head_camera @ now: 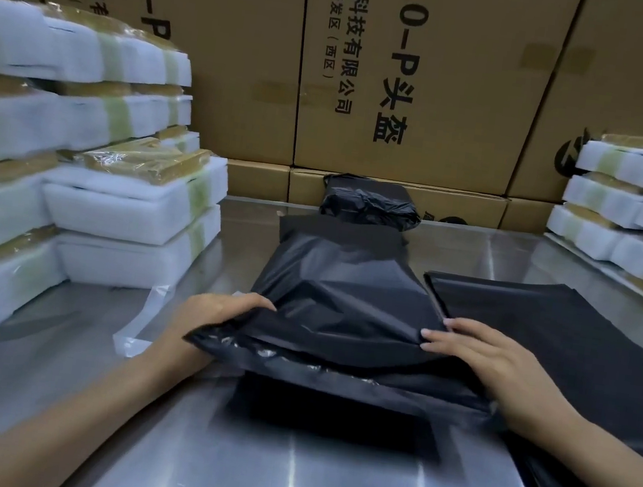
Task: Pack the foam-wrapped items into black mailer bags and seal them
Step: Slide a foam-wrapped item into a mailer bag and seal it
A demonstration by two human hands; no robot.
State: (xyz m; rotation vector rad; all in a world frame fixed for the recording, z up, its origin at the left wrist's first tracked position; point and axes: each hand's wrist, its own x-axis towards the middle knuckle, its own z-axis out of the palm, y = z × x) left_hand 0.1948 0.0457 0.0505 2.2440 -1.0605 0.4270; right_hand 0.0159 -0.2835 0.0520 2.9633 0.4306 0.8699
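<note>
A filled black mailer bag (342,287) lies in the middle of the steel table (321,480), its open end toward me. My left hand (211,319) grips the bag's near left edge, fingers curled over the flap. My right hand (477,353) presses on the near right edge with fingers fairly straight. The flap (335,372) is folded up from the table, its shiny adhesive strip showing. What is inside the bag is hidden.
Stacks of white foam-wrapped items stand at the left (75,178) and at the right (634,219). A pile of flat black mailer bags (568,341) lies at the right. A crumpled black packed bag (370,202) sits at the back. A clear peeled strip (142,322) lies left. Cardboard boxes (415,76) form the back wall.
</note>
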